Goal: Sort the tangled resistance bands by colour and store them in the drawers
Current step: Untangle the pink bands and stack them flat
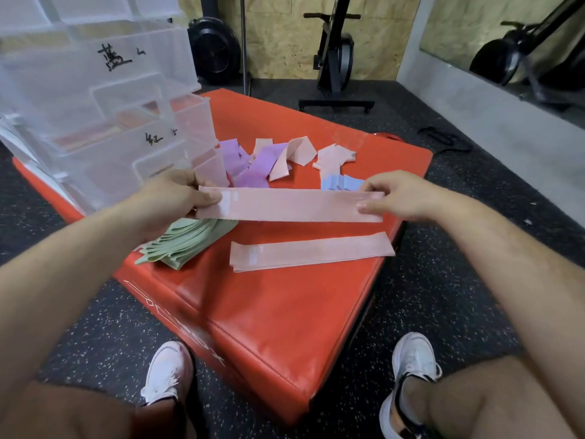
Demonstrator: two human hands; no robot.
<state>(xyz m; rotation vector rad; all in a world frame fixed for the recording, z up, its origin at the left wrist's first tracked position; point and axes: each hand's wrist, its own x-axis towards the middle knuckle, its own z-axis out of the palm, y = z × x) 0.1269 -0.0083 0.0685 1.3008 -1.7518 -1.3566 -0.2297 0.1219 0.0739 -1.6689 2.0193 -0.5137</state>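
Note:
A pink resistance band (289, 205) is stretched flat between my hands above the red mat. My left hand (177, 196) pinches its left end, and my right hand (397, 198) pinches its right end. A second pink band (311, 251) lies flat on the mat just below it. A stack of green bands (190, 240) sits under my left wrist. Purple bands (250, 166), more pink bands (300, 153) and blue bands (343, 182) lie in a loose heap behind. The clear plastic drawer unit (104, 99) stands at the left, with handwritten labels and its lower drawers pulled out.
The red padded mat (285, 312) rests on black speckled floor. My two white shoes (169, 372) (411, 359) stand at its near edge. An exercise bike (335, 58), a weight plate (215, 50) and a mirror are at the back wall.

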